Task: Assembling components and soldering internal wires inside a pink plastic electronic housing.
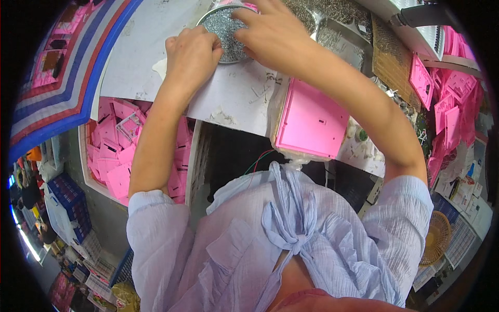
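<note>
A round metal bowl [227, 61] full of small silvery screws [224, 30] stands at the far edge of my view. At its left rim my left hand [193, 54] rests with the fingers curled in; what they hold, if anything, is hidden. My right hand [267, 32] reaches over the bowl from the right, fingers apart and bent down toward the screws, with nothing visible in them. Nearer to me, under my right forearm, a flat pink plastic panel [313, 120] lies on a wrapped block at the table's edge.
A crate of pink plastic parts [112, 151] stands at the left below the white table [140, 57]. Metal trays of screws [338, 47] sit beyond my right arm, near a brown cardboard sheet [390, 57]. More pink parts [449, 104] pile up at the far right. A striped sheet [78, 67] hangs left.
</note>
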`<action>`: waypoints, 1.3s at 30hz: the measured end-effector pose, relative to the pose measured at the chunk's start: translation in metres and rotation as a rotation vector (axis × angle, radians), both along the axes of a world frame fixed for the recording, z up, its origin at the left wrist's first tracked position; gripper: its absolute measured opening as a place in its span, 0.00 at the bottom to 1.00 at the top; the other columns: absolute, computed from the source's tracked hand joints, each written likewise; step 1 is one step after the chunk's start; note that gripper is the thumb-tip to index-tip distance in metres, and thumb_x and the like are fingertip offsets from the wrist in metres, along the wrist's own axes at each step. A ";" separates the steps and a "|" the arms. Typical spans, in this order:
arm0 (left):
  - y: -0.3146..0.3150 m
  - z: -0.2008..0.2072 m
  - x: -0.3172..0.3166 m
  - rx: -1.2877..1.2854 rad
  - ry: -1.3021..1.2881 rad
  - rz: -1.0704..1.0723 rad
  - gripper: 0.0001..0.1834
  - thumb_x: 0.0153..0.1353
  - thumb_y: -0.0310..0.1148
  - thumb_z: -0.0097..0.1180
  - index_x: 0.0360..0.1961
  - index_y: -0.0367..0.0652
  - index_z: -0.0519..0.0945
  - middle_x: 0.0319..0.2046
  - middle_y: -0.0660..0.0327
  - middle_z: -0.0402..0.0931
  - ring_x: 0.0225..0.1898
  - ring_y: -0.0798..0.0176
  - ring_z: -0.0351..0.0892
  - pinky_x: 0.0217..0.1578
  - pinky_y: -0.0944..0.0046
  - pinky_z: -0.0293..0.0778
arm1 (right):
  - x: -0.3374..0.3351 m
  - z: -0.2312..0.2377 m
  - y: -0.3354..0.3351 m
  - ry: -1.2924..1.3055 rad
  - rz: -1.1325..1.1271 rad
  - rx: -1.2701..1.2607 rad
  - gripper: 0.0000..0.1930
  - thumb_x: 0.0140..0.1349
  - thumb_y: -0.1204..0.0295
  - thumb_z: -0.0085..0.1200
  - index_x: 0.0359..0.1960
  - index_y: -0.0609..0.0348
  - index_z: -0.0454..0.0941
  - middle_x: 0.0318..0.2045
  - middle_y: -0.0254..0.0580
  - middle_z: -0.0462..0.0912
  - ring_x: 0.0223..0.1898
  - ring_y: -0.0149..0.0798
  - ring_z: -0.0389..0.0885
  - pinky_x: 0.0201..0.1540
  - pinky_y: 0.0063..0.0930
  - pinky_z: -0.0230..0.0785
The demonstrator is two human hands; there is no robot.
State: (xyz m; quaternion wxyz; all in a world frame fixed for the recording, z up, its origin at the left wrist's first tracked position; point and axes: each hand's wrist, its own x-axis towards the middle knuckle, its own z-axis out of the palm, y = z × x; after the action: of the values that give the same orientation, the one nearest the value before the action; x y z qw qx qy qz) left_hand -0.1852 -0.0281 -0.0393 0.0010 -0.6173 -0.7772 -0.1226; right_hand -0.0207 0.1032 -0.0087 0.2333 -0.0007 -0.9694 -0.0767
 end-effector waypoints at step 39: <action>0.006 -0.003 0.124 0.346 -0.633 -0.231 0.08 0.59 0.29 0.67 0.29 0.39 0.79 0.28 0.57 0.73 0.27 0.55 0.74 0.28 0.58 0.69 | 0.222 -0.002 0.020 0.326 -0.469 -1.637 0.08 0.65 0.76 0.62 0.43 0.65 0.85 0.37 0.37 0.88 0.39 0.28 0.83 0.45 0.23 0.74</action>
State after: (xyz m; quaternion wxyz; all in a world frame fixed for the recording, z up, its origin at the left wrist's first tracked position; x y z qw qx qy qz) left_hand -0.0613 -0.0222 -0.0425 -0.1489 -0.6229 -0.6322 -0.4361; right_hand 0.2011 0.1235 -0.0105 0.2736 -0.3792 -0.6489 0.6002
